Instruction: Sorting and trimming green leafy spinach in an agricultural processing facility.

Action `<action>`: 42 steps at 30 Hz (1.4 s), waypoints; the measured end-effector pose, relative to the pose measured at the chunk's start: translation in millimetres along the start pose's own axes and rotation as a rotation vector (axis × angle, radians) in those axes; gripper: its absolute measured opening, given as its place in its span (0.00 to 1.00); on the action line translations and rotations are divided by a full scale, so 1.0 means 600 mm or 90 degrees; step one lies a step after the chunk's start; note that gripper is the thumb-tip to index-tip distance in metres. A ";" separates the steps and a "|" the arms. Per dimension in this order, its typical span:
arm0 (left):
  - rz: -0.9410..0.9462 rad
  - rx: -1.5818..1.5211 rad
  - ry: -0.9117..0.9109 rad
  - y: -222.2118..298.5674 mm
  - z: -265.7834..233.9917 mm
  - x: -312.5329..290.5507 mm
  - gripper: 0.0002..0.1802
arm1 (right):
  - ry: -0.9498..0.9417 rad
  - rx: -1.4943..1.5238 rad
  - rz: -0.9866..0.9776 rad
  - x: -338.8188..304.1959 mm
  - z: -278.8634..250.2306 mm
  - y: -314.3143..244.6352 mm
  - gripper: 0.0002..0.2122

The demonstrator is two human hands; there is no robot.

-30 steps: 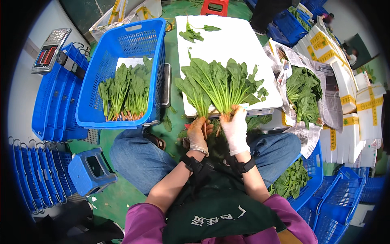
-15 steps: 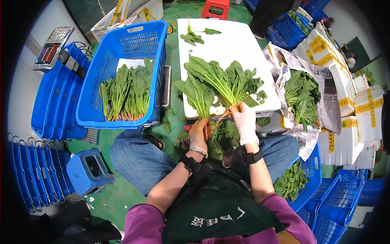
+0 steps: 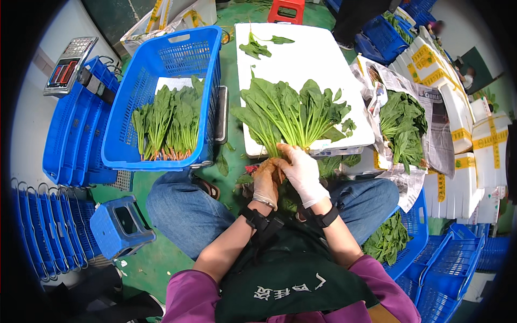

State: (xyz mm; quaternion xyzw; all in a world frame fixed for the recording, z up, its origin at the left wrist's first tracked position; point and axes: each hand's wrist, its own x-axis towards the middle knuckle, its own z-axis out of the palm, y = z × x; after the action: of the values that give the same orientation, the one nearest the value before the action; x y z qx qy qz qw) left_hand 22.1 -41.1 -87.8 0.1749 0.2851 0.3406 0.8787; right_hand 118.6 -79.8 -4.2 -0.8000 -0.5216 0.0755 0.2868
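Closed around the root ends of a bunch of spinach (image 3: 257,125), my gloved left hand (image 3: 266,184) is at the near edge of a white foam board (image 3: 301,56). My right hand (image 3: 302,175), in a white glove, meets it there, its fingers closed on the lower stems and roots of the same bunch. Beside that bunch, more spinach (image 3: 312,113) fans out over the board, stems toward me. Hands hide most of the roots. Loose leaves (image 3: 256,48) lie at the board's far left corner.
On the left, a blue basket (image 3: 116,145) holds a row of spinach bunches. Spinach on newspaper (image 3: 404,126) lies at the right. A blue stool (image 3: 119,227), a scale (image 3: 67,67), a red stool (image 3: 286,12) and foam boxes (image 3: 463,177) stand around me.
My right hand has moved left from the right-hand spinach to the roots at my left hand. The two bunches now lie closer together on the board.
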 end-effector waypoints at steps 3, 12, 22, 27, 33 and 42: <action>-0.031 -0.038 -0.007 0.004 0.010 0.000 0.08 | 0.014 0.084 0.031 -0.007 0.015 0.019 0.08; -0.033 0.086 0.144 0.032 0.043 -0.009 0.07 | -0.064 -0.058 0.000 -0.060 -0.059 0.022 0.06; -0.012 0.033 0.104 0.006 0.011 0.001 0.08 | -0.018 0.004 -0.054 0.055 0.019 0.007 0.13; 0.011 0.110 0.104 0.002 0.004 0.009 0.08 | 0.011 -0.035 -0.086 0.078 0.044 0.010 0.07; 0.054 0.140 0.115 -0.002 -0.008 0.003 0.06 | -0.175 0.041 -0.081 0.056 0.015 0.010 0.09; 0.010 0.104 0.133 0.012 0.023 -0.004 0.10 | -0.091 0.323 0.112 0.035 -0.020 0.049 0.09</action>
State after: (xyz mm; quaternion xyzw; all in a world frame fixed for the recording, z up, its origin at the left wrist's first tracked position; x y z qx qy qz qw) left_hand 25.8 -39.5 -72.4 0.2120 0.4002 0.3396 0.8244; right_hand 156.3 -74.5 -6.2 -0.7373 -0.4338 0.2845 0.4327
